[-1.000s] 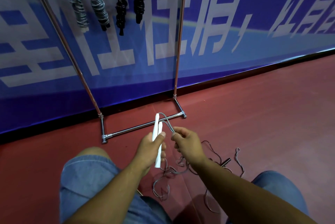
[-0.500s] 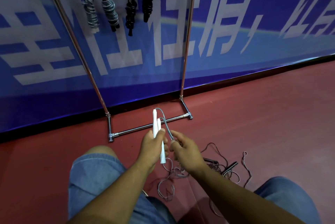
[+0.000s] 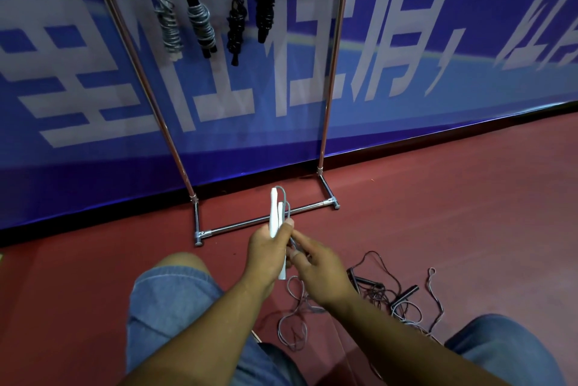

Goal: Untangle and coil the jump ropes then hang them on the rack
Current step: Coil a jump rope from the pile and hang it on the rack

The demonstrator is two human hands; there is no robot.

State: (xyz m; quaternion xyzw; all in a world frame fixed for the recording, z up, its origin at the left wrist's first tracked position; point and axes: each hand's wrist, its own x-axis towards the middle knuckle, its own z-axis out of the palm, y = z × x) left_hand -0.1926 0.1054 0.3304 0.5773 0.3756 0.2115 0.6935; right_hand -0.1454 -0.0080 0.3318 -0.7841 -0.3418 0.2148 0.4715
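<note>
Four coiled ropes [image 3: 200, 23] hang on the rack [image 3: 332, 73] at upper left. Below them, the left hand [image 3: 266, 248] grips two white handles [image 3: 274, 213] upright, its fingers [image 3: 289, 224] curled round them. The right hand [image 3: 322, 270], which a second ago held the grey cord [image 3: 282, 188] up by the handle tips, now pinches it lower, close against the left hand, which suggests the first wrap is starting. The cord's slack trails on the floor [image 3: 438, 213], and a black-handled tangle [image 3: 391, 292] waits at right.

Blue banner wall [image 3: 469, 110], large white lettering [image 3: 386, 41], dark red floor [image 3: 453, 213]
</note>
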